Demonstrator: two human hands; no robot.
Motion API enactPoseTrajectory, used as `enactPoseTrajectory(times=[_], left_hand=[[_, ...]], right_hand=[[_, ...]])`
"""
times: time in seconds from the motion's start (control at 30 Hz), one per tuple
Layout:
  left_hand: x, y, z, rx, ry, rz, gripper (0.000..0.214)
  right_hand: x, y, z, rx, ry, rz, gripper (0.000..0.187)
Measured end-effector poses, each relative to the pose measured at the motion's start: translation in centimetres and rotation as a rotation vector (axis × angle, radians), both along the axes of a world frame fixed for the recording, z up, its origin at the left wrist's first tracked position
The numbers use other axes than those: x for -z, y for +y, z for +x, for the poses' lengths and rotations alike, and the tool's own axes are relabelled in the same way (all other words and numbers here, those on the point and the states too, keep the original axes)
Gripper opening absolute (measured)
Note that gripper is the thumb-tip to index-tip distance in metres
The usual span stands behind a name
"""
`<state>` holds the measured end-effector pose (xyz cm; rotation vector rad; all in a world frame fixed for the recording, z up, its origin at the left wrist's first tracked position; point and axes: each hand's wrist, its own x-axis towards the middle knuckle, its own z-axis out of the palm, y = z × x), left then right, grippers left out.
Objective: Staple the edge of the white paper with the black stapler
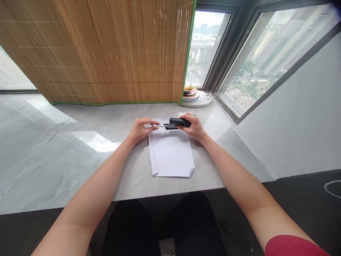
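Stretched past the marbled ledge's [210,172] front edge, the right hand [195,127] grips a black stapler [177,122]; the left hand [141,128] pinches a thin strip [162,125].

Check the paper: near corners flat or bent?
Bent: the paper shows angled creases at both near corners.
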<state>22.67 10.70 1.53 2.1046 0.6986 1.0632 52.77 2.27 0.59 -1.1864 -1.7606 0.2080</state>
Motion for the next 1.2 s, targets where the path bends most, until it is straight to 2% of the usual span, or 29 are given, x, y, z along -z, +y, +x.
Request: enactPoseTrajectory(times=[0.07,0.23,0.37,0.5,0.6,0.67,0.77,0.87,1.03,1.2], left_hand=[[0.0,0.0,0.1,0.035,0.006,0.012,0.033],[-0.1,-0.2,0.4,0.161,0.020,0.084,0.062],[-0.2,-0.2,0.4,0.222,0.091,0.111,0.068],[-0.1,0.2,0.4,0.162,0.150,0.143,0.066],[0.5,0.6,0.5,-0.008,0.299,0.128,0.056],[0.9,0.8,0.5,-0.095,0.442,0.108,0.056],[1.2,0.9,0.4,-0.105,0.539,0.071,0.045],[1.1,0.9,0.2,-0.101,0.482,-0.006,0.031],[0.7,0.8,0.0,-0.159,0.409,-0.024,0.033],[0.9,0.8,0.4,-0.221,0.504,0.052,0.036]], right_hand=[[-0.3,-0.3,-0.3,-0.041,-0.003,-0.018,0.020],[-0.7,-1.0,-2.8,-0.220,-0.066,-0.031,0.019],[-0.5,-1.1,-4.5,-0.243,-0.110,-0.022,0.018],[-0.6,-1.0,-3.8,-0.116,-0.079,-0.016,0.025],[-1.2,-0.7,-1.7,0.119,0.066,0.004,0.032],[-1.4,-0.5,0.1,0.283,0.148,0.013,0.035],[-1.4,-0.2,2.5,0.426,0.202,0.014,0.033],[-0.9,0.0,3.8,0.477,0.177,-0.015,0.029],[-0.4,0.0,4.1,0.530,-0.028,-0.164,0.025],[-0.5,-0.1,3.6,0.443,-0.177,-0.249,0.026]])
